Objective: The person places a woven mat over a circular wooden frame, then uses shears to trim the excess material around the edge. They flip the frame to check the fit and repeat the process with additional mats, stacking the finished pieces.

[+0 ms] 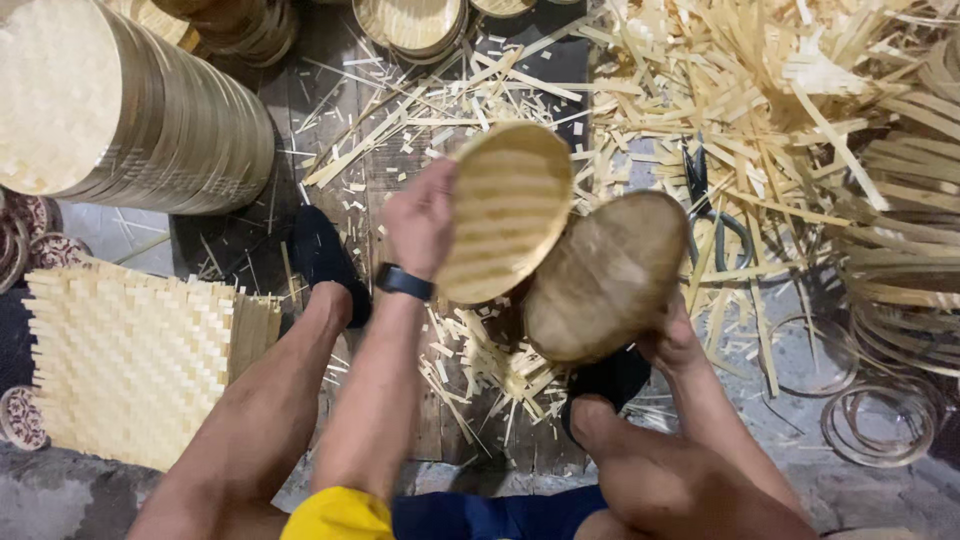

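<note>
Far left: a tall stack of round woven trays [130, 110] lies on its side, its pale woven face turned toward the left edge.
Lower left: a square woven bamboo mat [130, 360] lies flat on the floor, just beside the person's left leg.
Left foot: a black shoe [322, 258] rests on the dark planks [330, 100], among scattered bamboo strips [700, 90].
Left hand [420, 222]: raised, fingers closed on the left rim of a round bamboo tray [508, 212]; a dark watch [403, 282] sits on the wrist.
Round bamboo tray: held tilted, hollow side facing up toward the viewer, lying just right of the left hand.
Second tray [607, 278]: blurred, held lower and to the right, its edge overlapping the first tray.
Right hand [668, 340]: gripping the second tray from underneath at its lower right edge.
Right of the trays: black-handled scissors [708, 205] lie in the strips.
Far right: thin bamboo hoops [880, 425] lie on the grey floor, well apart from both hands.
</note>
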